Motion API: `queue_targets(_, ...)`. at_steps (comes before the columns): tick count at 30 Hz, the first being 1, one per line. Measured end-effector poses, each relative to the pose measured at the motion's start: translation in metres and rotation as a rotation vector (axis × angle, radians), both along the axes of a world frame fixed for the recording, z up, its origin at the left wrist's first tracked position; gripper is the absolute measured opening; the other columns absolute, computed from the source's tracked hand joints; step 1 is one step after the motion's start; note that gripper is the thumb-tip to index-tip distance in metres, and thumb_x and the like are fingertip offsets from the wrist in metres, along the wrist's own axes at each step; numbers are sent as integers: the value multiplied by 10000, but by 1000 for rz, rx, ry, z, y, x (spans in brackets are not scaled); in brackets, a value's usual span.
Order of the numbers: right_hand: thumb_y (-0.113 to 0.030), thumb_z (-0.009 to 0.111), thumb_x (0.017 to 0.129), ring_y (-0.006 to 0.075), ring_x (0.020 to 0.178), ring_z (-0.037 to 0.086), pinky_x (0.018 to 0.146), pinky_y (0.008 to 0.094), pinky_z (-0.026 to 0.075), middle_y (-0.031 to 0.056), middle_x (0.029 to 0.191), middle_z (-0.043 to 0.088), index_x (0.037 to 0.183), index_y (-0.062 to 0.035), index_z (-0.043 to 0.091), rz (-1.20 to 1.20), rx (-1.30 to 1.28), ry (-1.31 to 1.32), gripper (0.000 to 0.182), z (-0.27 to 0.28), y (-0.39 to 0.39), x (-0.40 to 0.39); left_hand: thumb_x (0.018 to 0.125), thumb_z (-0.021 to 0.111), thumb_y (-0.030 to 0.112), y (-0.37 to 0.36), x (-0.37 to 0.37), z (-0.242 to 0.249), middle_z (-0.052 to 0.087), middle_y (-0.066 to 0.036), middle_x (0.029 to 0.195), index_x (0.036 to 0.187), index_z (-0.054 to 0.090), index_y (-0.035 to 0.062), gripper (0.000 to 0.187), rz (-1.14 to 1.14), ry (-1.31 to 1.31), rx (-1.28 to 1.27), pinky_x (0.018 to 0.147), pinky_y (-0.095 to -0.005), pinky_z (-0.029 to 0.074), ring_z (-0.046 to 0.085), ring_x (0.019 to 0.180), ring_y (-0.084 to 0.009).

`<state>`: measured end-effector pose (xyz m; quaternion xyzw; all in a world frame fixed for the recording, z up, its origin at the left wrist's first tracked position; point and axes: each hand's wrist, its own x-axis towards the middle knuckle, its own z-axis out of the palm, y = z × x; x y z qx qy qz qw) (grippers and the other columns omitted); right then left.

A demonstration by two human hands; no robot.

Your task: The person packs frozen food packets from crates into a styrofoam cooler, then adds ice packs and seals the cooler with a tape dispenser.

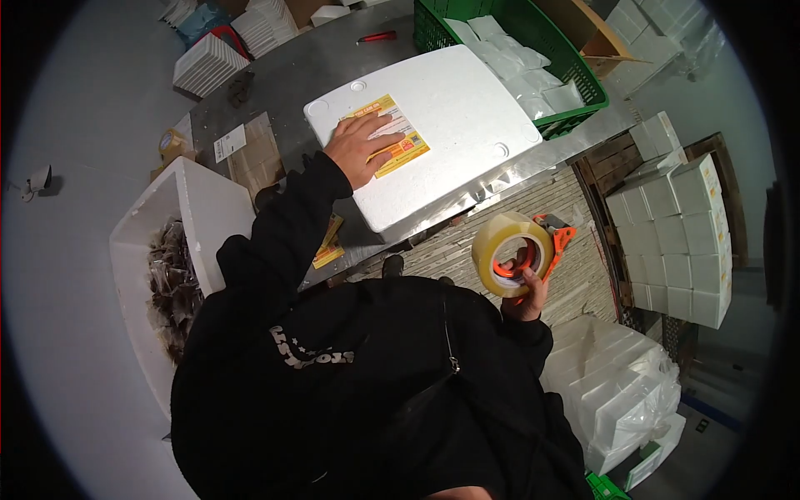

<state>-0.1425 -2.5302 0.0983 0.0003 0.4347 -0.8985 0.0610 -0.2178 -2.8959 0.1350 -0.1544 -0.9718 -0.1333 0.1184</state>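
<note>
My left hand [364, 150] lies flat with spread fingers on a yellow and white label [403, 152] on the lid of a white foam box [450, 117]. The box sits on the metal table. Off the table's near edge, to the right, my right hand [527, 293] grips an orange tape dispenser [563, 237] loaded with a wide roll of clear tape [490, 247]. The dispenser is held in the air, apart from the box. Part of its handle is hidden by the roll.
A green crate [592, 83] of white packs stands behind the box. An open foam box [192, 225] with dark packets is at left. A red cutter [377, 37] lies on the metal table [292, 75]. White boxes [671, 242] are stacked at right, near bagged foam pieces [617, 392].
</note>
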Motion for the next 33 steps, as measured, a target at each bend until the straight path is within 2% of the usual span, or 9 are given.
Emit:
queue_targets(6,-164,620,763,219,790,603,748,345,519,121,973,512,1194,38,414,28,14,-30,519,4,-8,-1,904,509,260,0,1,3,447,-92,1345,1202,595,227,312,-17,3,9,1052,-444,199,344,1275,-297)
queue_targets(8,-124,626,761,221,852,608,794,364,514,137,1031,528,1236,45,396,28,6,19,555,6,-11,-3,907,514,286,4,2,18,529,-111,1226,1160,612,166,297,-23,262,-17,964,-408,346,488,1126,-272)
queue_targets(9,-124,626,761,221,852,608,794,364,514,137,1031,528,1236,45,396,26,6,20,555,9,-13,-5,907,514,286,9,5,26,529,-111,1226,1160,612,166,297,-25,264,-17,964,-408,346,488,1126,-272)
queue_targets(11,-63,635,710,229,938,601,850,352,486,165,1103,537,1292,58,372,-130,410,270,650,34,-23,-7,922,511,339,29,19,56,590,-114,1024,1086,613,49,349,44,-65,741,763,-306,468,577,875,-191)
queue_targets(12,-19,655,626,232,1002,584,892,322,451,182,1138,546,1310,65,386,-190,679,534,740,42,-23,-13,922,511,339,37,25,64,590,-114,1024,1086,613,49,349,43,-69,741,763,-306,468,577,875,-191)
queue_targets(14,-25,677,553,239,969,599,876,300,450,182,1080,578,1265,63,454,-187,798,771,751,67,-40,-12,958,405,418,57,36,75,560,-93,944,1032,590,-32,492,-202,-787,1461,690,-227,451,540,807,-114)
queue_targets(18,-13,678,546,224,722,626,657,283,482,158,855,614,1200,44,518,-186,1036,907,676,80,-57,-11,940,439,452,90,56,85,565,-54,840,1053,561,-33,512,-214,-878,1566,588,-201,432,527,711,-83)
queue_targets(21,-34,714,529,238,669,617,590,287,481,153,831,611,1188,37,528,-195,1094,1024,688,82,-58,-12,863,642,291,87,59,89,575,-4,792,985,575,0,323,-141,-942,1461,557,-181,414,524,646,-42)
queue_targets(33,-48,779,475,259,651,614,560,312,494,134,841,609,1195,-40,548,-251,1239,1154,756,90,-77,-17,825,685,150,55,43,76,595,-3,801,883,596,27,163,-195,-1031,1559,644,-189,449,557,702,-68)
